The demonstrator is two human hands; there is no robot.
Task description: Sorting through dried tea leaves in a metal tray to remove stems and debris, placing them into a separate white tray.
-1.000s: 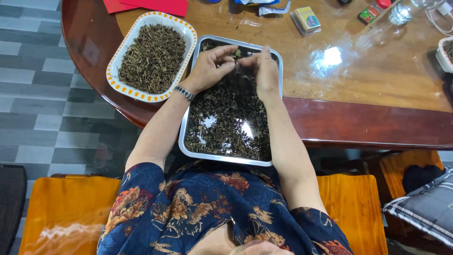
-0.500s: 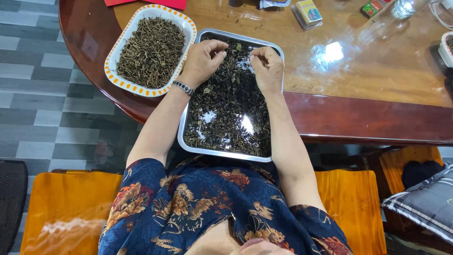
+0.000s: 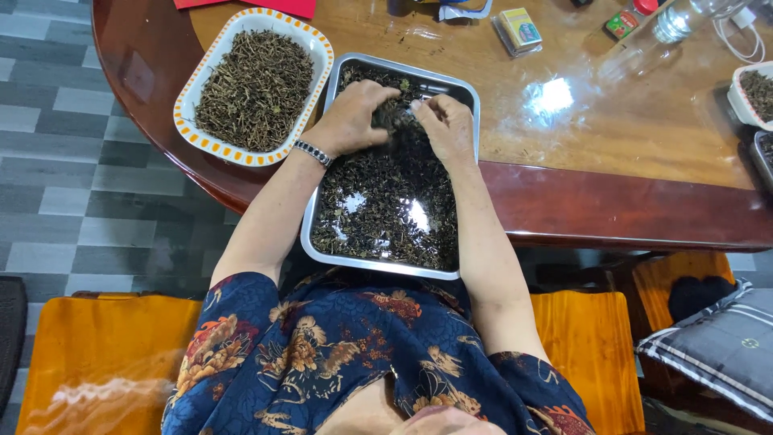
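Sorting step, by look of it: left hand (image 3: 350, 117) and right hand (image 3: 444, 125) both curled, fingertips pinching dried leaves (image 3: 378, 209) at far end of steel tray (image 3: 322, 242); tray overhangs worktop (image 3: 612, 137) edge; patterned dish (image 3: 189, 113) of leaves just left; next move needs fine fingertip picking

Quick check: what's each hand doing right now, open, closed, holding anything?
Left hand: curled, fingers down in the dark dried leaves in the steel tray; grip cannot be told.
Right hand: pinching a few leaves.

Silver metal tray (image 3: 322, 211); white dish (image 3: 201, 89), orange-checked rim; navy floral dress (image 3: 338, 354); grey tiled floor (image 3: 72, 193).
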